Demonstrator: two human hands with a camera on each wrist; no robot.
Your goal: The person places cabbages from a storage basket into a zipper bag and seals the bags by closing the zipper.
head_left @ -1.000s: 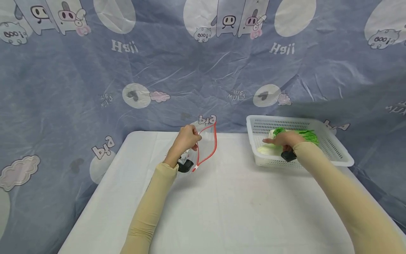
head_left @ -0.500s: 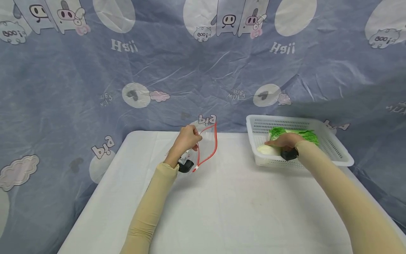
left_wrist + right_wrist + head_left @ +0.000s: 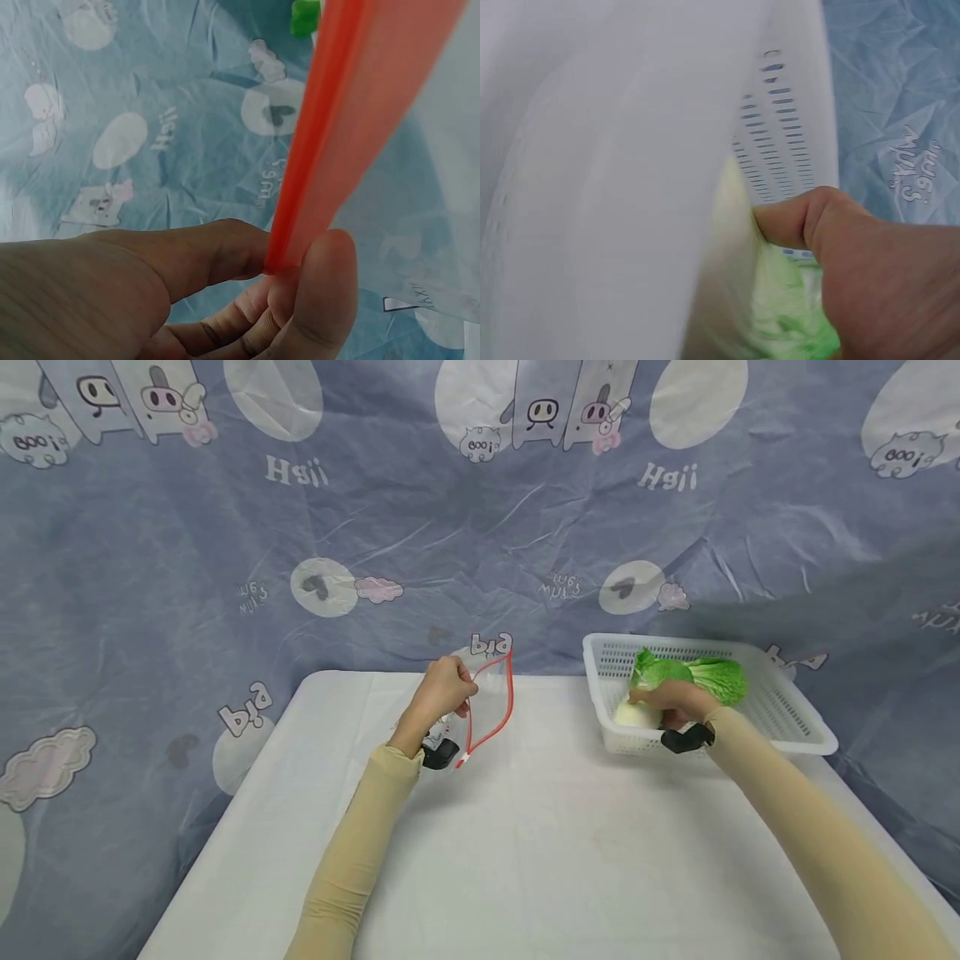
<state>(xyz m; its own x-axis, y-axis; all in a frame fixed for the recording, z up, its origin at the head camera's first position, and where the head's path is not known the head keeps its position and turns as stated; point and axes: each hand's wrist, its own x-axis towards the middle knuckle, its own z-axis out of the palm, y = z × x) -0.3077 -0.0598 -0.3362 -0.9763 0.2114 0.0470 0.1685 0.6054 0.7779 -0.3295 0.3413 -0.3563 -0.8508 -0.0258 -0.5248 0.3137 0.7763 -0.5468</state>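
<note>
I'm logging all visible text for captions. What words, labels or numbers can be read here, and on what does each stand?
"Hgii": printed twice on the blue-grey cartoon backdrop cloth, apparently mirrored.
"big": in pink outline letters, on the same cloth at several spots.
"booi": on small round cartoon figures along the cloth's top.
Small curved words beside the pale circles: too small to read.
Label on the clear red-edged zip bag in the left hand: blurred, unreadable.

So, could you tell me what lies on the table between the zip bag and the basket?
Nothing: in the head view, bare white table separates zip bag from basket.
</note>
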